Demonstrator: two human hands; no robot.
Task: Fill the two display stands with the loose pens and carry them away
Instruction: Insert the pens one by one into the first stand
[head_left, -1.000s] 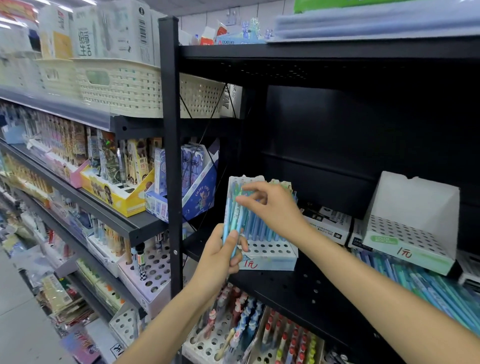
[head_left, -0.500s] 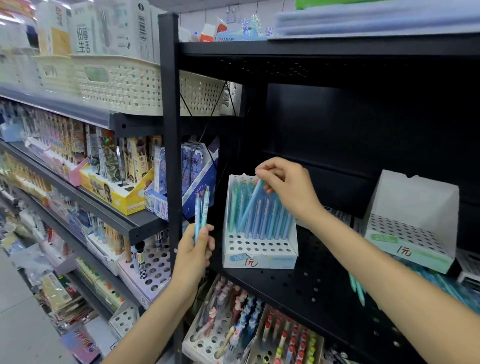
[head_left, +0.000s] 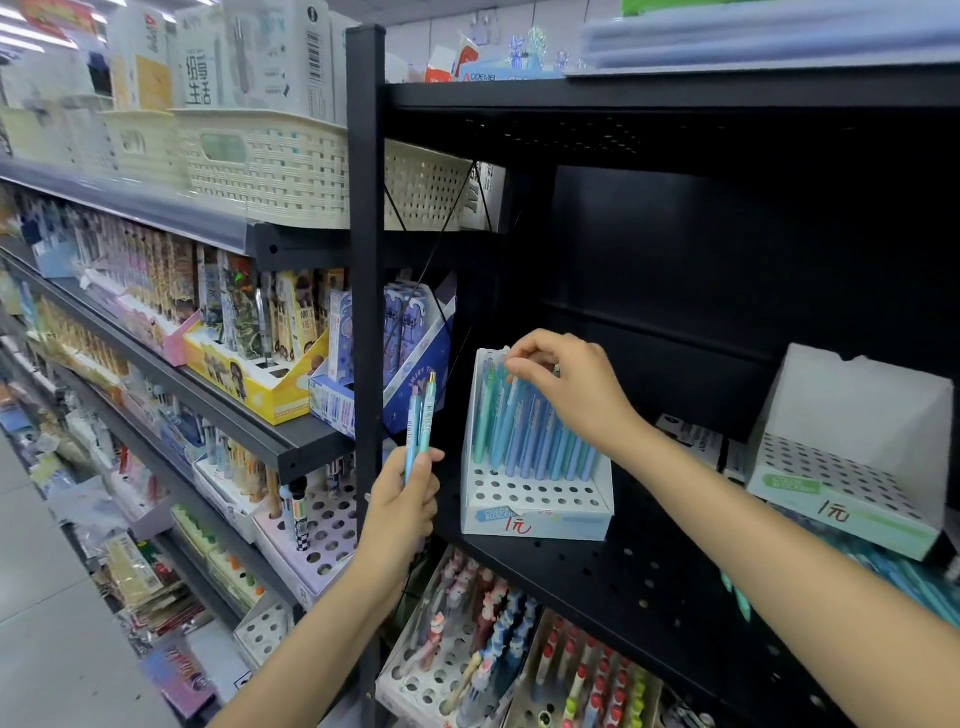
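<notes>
A white display stand (head_left: 535, 512) with rows of holes sits on the black perforated shelf (head_left: 639, 582); its back rows hold several blue and teal pens (head_left: 530, 431). My right hand (head_left: 566, 384) pinches the top of a pen standing at the stand's back left. My left hand (head_left: 405, 509) holds two pens (head_left: 421, 421) upright, left of the stand, in front of the shelf post. A second white stand (head_left: 852, 467) sits at the right with no pens in its holes. Loose blue pens (head_left: 904, 577) lie on the shelf under and in front of it.
A black upright post (head_left: 366, 312) stands just left of the stand. Small boxes (head_left: 691, 436) lie behind my right forearm. Perforated trays of other pens (head_left: 483, 644) fill the shelf below. Packaged stationery and woven baskets (head_left: 270, 166) line the shelves to the left.
My left hand pulled away from the stand to the left, keeping two pens. My right hand moved a pen to the stand's back left and set it more upright.
</notes>
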